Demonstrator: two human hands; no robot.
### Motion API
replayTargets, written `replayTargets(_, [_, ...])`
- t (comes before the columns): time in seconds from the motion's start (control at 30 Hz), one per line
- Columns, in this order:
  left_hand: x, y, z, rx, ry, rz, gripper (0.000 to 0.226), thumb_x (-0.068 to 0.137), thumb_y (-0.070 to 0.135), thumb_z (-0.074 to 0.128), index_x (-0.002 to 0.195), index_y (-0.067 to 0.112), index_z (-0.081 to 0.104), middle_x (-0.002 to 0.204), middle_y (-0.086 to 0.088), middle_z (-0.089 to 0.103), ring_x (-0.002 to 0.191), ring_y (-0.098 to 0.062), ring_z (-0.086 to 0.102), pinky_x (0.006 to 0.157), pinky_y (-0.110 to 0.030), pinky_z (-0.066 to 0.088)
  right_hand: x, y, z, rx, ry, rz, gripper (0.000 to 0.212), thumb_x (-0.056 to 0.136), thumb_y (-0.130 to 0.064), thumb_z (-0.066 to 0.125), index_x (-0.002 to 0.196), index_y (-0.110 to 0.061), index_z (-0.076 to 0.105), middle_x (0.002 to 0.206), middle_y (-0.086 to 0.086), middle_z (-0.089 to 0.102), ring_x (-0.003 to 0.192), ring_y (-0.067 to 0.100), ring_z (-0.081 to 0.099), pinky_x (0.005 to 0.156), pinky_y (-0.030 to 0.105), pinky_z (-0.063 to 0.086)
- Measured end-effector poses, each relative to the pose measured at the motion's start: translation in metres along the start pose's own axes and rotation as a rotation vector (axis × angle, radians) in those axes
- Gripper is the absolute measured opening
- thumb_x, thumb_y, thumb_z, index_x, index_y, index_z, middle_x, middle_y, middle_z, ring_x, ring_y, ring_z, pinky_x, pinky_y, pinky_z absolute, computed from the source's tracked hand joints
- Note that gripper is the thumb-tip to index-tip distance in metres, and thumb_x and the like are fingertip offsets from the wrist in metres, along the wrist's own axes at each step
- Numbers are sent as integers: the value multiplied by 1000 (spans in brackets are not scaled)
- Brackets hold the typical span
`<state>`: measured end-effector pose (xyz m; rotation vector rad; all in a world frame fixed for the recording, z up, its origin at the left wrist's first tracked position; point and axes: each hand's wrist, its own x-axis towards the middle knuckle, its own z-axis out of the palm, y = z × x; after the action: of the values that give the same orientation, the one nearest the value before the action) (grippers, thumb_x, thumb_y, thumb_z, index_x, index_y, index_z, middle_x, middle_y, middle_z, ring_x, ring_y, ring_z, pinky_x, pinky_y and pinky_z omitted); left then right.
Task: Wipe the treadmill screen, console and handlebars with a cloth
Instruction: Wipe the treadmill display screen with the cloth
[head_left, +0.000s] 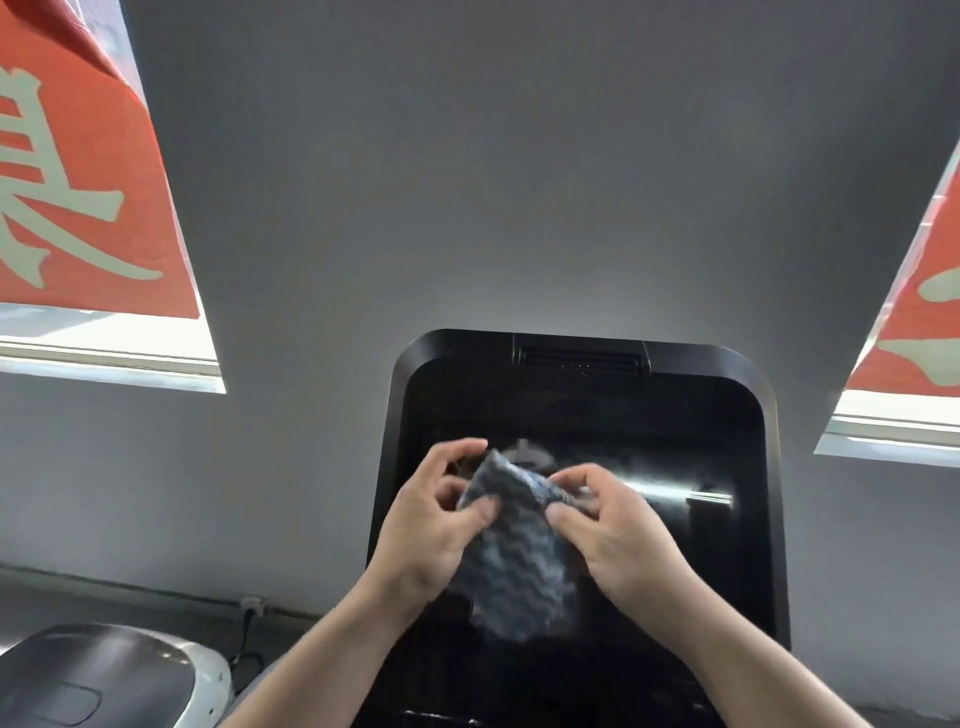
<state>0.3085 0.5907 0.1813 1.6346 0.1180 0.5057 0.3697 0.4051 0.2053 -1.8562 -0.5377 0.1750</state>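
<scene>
Both hands hold the cloth up in front of the dark treadmill screen, over its lower middle. The left hand pinches the cloth's left edge between thumb and curled fingers; the right hand pinches its upper right corner (the rest hangs down, blurred).

Both hands and the cloth cover the screen's middle; its upper part lies open.

A crumpled blue-grey cloth with a mottled weave hangs between the left hand and right hand, its upper corners pinched by each. Just behind both hands stands the treadmill's glossy black screen, dark, tilted back, with rounded corners.
</scene>
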Motion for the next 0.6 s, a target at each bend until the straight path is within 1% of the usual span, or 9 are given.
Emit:
replayTargets(0.07, [35, 4, 4, 325, 103, 219, 47, 92, 10, 77, 118, 47, 65, 89, 4, 72, 76, -9, 69, 73, -20, 53, 29, -4, -5, -144, 72, -82, 13, 97, -20, 69, 101, -31, 63, 79, 0, 78, 70, 28, 73, 71, 50, 60])
replayTargets(0.13, [72, 6, 10, 581, 203, 429, 43, 92, 10, 73, 123, 38, 63, 101, 9, 66, 87, -7, 63, 79, -17, 46, 63, -7, -6, -223, 133, -156, 11, 98, -25, 67, 101, -32, 59, 74, 3, 74, 65, 26, 71, 65, 48, 60])
replayTargets(0.2, [102, 0, 15, 854, 278, 551, 39, 93, 10, 71, 126, 29, 62, 113, 1, 58, 101, -19, 55, 86, -29, 48, 94, -5, -6, -379, 175, -233, 9, 99, -27, 61, 103, -30, 54, 71, 3, 69, 64, 26, 67, 65, 46, 57])
replayTargets(0.27, [114, -17, 25, 1107, 301, 650, 31, 93, 14, 68, 124, 17, 64, 117, -8, 56, 106, -31, 51, 87, -42, 53, 117, 5, -6, -588, 175, -286, 10, 101, -26, 57, 104, -22, 48, 72, 2, 65, 66, 30, 61, 64, 42, 52])
replayTargets(0.33, [106, -43, 42, 1181, 150, 746, 37, 95, 24, 58, 128, 8, 64, 128, -13, 61, 117, -35, 56, 95, -48, 54, 130, 16, -8, -722, 150, -271, 9, 103, -23, 53, 101, -17, 46, 74, 4, 62, 69, 33, 58, 63, 40, 48])
replayTargets(0.4, [96, -69, 60, 1190, -14, 690, 64, 96, 36, 48, 150, 3, 48, 154, -16, 52, 144, -33, 46, 117, -47, 43, 135, 22, -10, -769, 136, -256, 9, 103, -23, 47, 96, -18, 50, 79, 3, 64, 73, 32, 59, 67, 41, 51])
replayTargets(0.47, [102, -83, 64, 1256, -20, 666, 73, 100, 38, 43, 162, 3, 29, 167, -15, 35, 157, -28, 28, 126, -46, 30, 138, 27, -17, -882, 201, -343, 17, 103, -26, 46, 91, -19, 56, 85, 0, 63, 82, 30, 60, 67, 42, 53])
replayTargets(0.53, [115, -85, 56, 1284, 36, 670, 66, 103, 34, 43, 161, 5, 33, 168, -12, 34, 158, -24, 27, 127, -45, 28, 139, 34, -29, -1011, 331, -512, 19, 101, -26, 52, 92, -17, 65, 92, 0, 63, 92, 27, 58, 68, 43, 54])
replayTargets(0.6, [119, -79, 52, 1278, 90, 641, 61, 104, 32, 41, 160, 9, 38, 168, -9, 35, 158, -22, 27, 128, -44, 25, 141, 45, -46, -1071, 399, -652, 23, 101, -26, 53, 99, -14, 72, 102, 1, 68, 102, 26, 59, 80, 45, 55])
